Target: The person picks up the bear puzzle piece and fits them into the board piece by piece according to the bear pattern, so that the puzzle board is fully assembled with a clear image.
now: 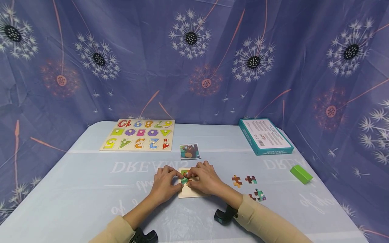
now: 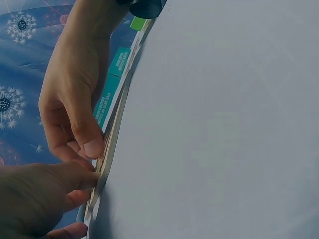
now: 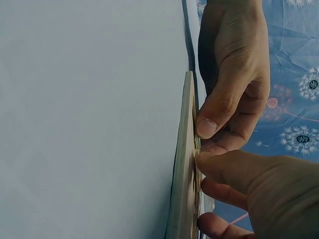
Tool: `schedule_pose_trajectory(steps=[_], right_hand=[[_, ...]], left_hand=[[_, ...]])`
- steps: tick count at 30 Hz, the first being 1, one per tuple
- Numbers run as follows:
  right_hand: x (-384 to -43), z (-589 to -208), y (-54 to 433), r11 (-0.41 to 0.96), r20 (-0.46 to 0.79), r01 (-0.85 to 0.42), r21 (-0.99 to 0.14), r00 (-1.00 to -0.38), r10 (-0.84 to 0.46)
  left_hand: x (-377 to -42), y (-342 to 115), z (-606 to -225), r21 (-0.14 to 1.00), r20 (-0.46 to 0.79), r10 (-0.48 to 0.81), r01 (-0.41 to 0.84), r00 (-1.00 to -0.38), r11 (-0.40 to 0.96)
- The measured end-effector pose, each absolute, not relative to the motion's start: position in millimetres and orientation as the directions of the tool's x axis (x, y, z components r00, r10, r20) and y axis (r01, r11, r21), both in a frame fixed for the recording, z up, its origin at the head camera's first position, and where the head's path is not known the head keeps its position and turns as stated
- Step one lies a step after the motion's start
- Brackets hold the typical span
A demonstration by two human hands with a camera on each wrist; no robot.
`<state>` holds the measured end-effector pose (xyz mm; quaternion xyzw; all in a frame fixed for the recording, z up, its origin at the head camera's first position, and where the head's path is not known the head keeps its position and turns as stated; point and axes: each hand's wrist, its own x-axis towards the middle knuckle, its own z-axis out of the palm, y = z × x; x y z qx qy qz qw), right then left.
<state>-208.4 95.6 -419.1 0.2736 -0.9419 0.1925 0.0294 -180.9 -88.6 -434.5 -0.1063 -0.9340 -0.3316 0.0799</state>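
A small wooden puzzle board (image 1: 189,193) lies near the middle of the table, with a few green and brown jigsaw pieces in its upper part. My left hand (image 1: 164,184) is at the board's left edge, thumb and forefinger touching the pieces there. From the right, my right hand (image 1: 205,179) reaches over the board and pinches a brown puzzle piece, largely hidden by the fingers. Both wrist views show the board edge-on, with the left hand (image 2: 40,199) and right hand (image 3: 269,189) meeting at its face. Just beyond the board lies a bear picture card (image 1: 190,151).
Several loose jigsaw pieces (image 1: 237,181) lie right of the board. A number-and-shape peg board (image 1: 138,135) is at the back left. A teal box (image 1: 265,136) stands at the back right, and a green block (image 1: 301,174) sits near the right edge.
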Motion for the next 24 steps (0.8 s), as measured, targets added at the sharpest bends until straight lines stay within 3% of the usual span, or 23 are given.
schedule_pose_trajectory(steps=[24], right_hand=[[-207.0,-419.2,93.6,0.792,0.159,-0.522,-0.315,-0.852,-0.499]], left_hand=[[-181.5,-88.7,-434.6,0.608,0.216,0.147,0.25,-0.965,0.753]])
